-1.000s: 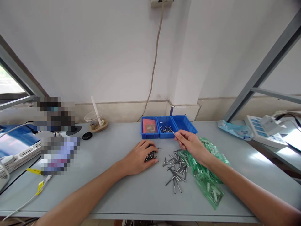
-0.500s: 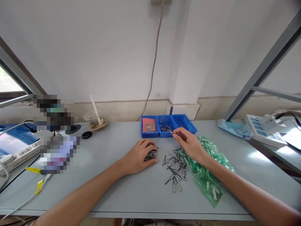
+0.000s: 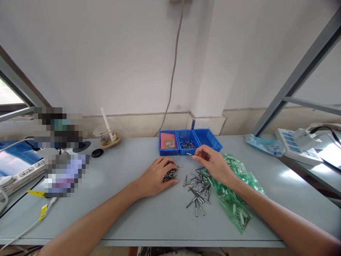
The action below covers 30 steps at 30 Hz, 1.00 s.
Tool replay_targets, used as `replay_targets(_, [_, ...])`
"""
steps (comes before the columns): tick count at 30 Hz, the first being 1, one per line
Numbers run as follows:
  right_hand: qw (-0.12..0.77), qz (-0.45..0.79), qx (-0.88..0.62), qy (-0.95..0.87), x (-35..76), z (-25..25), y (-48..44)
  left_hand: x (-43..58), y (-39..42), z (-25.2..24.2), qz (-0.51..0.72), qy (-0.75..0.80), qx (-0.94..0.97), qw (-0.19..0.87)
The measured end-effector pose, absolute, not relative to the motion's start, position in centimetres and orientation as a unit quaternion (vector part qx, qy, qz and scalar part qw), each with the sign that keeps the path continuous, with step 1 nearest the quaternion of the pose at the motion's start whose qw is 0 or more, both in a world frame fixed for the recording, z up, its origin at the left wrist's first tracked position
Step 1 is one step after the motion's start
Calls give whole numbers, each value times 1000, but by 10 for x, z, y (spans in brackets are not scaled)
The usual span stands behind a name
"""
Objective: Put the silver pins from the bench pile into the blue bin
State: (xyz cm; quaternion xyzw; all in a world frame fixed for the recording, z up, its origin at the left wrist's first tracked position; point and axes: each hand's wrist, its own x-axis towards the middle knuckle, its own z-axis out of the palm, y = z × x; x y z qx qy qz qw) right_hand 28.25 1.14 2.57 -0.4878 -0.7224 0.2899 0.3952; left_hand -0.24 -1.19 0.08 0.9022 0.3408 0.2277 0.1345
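Observation:
My left hand rests on the table, its fingers curled round a heap of small metal pins. A single pin lies just beyond its fingertips. My right hand pinches one metal pin between thumb and forefinger, near the front edge of the middle blue bin. Inside that bin lie several similar pins. Between my hands, a loose pile of metal pins, silver with thin dark ends, spreads over the table. A green plastic bag sits under and beside my right wrist.
Left of the middle bin, a blue bin holds a red packet; on the right is another blue bin. A plastic cup, a black oval object and a power strip are leftward. A light-blue packet lies right.
My right hand has drawn slightly down from the middle bin's edge, and the pin in its fingers now points left. My left hand has barely moved.

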Motion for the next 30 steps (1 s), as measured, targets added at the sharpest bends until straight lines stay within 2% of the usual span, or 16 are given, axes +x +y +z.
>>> replay_targets(10, [410,570,-448,-553,283,28,12,-2,-12,1,223,344,902,132])
replay_targets(19, [431,673,-373,-471,286,28,15,-2,-12,0,221,342,903,132])
replay_targets(23, [423,610,-420,-523,283,31,13,-1,-12,-1,220,347,902,135])
replay_targets(30, [424,280,-501,-701,284,26,11,0,-11,-3,225,344,902,133])
